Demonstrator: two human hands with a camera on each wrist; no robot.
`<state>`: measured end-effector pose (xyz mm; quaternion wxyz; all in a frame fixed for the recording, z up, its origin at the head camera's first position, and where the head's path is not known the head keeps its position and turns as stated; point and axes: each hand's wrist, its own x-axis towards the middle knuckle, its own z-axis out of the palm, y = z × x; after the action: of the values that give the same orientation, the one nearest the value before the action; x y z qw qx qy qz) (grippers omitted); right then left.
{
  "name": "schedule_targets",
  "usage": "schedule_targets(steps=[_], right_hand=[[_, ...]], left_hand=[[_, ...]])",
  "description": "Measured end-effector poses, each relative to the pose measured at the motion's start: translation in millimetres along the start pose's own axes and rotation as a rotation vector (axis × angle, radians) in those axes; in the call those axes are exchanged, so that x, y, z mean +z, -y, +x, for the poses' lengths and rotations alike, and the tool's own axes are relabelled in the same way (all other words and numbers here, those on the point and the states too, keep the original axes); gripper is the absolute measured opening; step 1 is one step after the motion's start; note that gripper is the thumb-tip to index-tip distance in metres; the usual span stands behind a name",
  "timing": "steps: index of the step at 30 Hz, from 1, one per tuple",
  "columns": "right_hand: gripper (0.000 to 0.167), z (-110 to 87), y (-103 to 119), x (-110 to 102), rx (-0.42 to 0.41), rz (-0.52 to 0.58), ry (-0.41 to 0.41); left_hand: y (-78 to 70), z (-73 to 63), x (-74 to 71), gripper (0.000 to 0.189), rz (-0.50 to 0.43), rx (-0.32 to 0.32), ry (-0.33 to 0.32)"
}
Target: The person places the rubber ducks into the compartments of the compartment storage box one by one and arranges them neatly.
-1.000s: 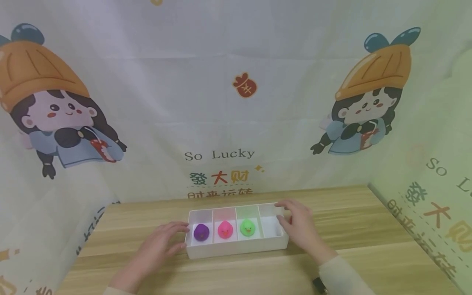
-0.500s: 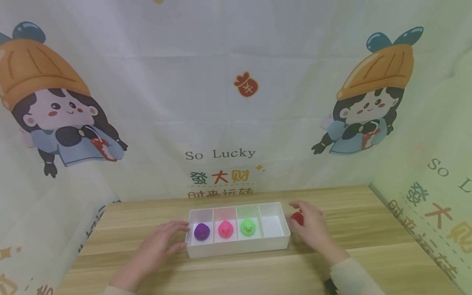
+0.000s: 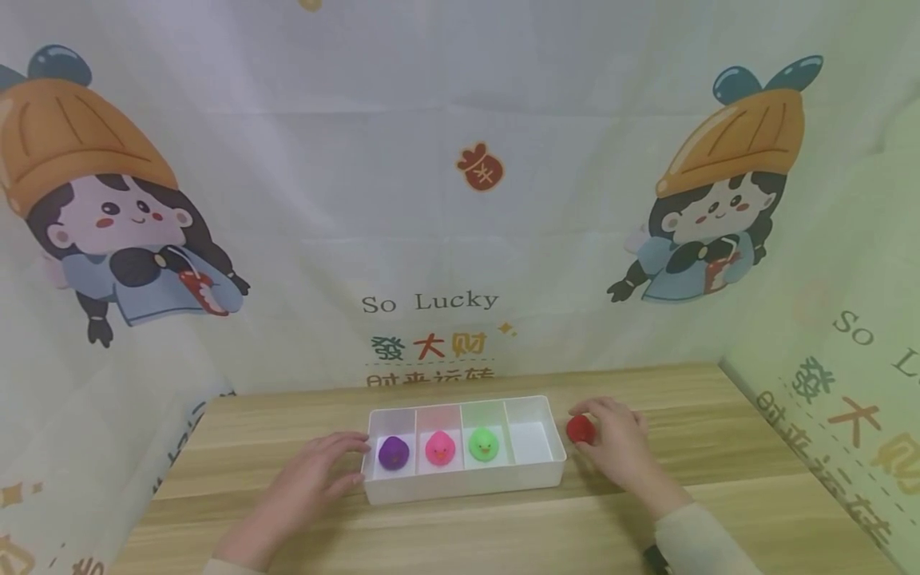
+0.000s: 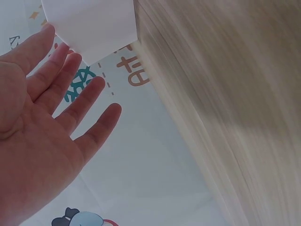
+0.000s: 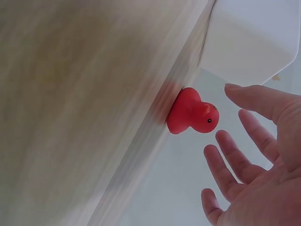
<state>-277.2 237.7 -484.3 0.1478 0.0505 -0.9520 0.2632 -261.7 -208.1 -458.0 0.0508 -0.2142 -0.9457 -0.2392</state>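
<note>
A white box point(image 3: 460, 484) with a row of compartments stands on the wooden table. From left to right it holds a purple rubber duck point(image 3: 394, 453), a pink rubber duck point(image 3: 440, 449) and a green rubber duck point(image 3: 484, 444); the rightmost compartment is bare. My left hand point(image 3: 316, 471) touches the box's left end, its fingers spread and nearly straight in the left wrist view. Just right of the box a red rubber duck point(image 5: 193, 112) sits on the table. Around it, apart from it, my right hand point(image 5: 258, 160) has its fingers and thumb spread.
The wooden table point(image 3: 251, 431) reaches back to a printed cloth point(image 3: 561, 263) with cartoon figures and lettering, which also hangs at both sides. Something small and black point(image 3: 656, 559) shows at the right wrist.
My right hand has left the box's right end and moved right to the red rubber duck, which was hidden at first and now shows. My left hand and the box have stayed put.
</note>
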Motion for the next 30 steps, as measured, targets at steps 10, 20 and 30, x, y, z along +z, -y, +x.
schedule_targets(steps=[10,20,30], right_hand=[[0.043,-1.1,-9.0,-5.0,0.001,-0.038,0.008],[0.038,-0.3,-11.8,-5.5,-0.016,-0.05,0.023],[0.032,2.7,-12.5,-5.4,0.005,-0.064,0.04]], left_hand=[[0.5,1.2,0.9,0.039,0.006,-0.003,0.012],[0.4,0.1,1.0,0.039,0.002,-0.002,0.013],[1.2,0.6,1.9,0.039,0.01,0.031,-0.012]])
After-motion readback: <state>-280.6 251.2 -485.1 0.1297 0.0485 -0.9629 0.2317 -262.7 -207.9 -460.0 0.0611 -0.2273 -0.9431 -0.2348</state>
